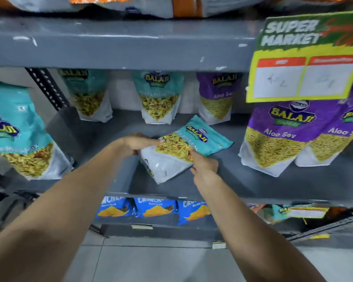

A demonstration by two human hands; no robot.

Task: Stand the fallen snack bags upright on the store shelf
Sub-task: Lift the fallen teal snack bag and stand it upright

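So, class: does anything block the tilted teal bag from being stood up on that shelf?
Nothing visible. Both hands, left hand and right hand, already hold the teal bag, and the shelf around it is bare.

We counted four teal Balaji bags: three standing (18,135) (88,94) (160,96) and one lying tilted (183,147). Purple Aloo Sev bags numbered three (218,96) (277,135) (338,135) (the rightmost cut off by the frame). Below, we saw three blue chip bags (114,207) (156,207) (194,210), and one hanging price sign (308,58).
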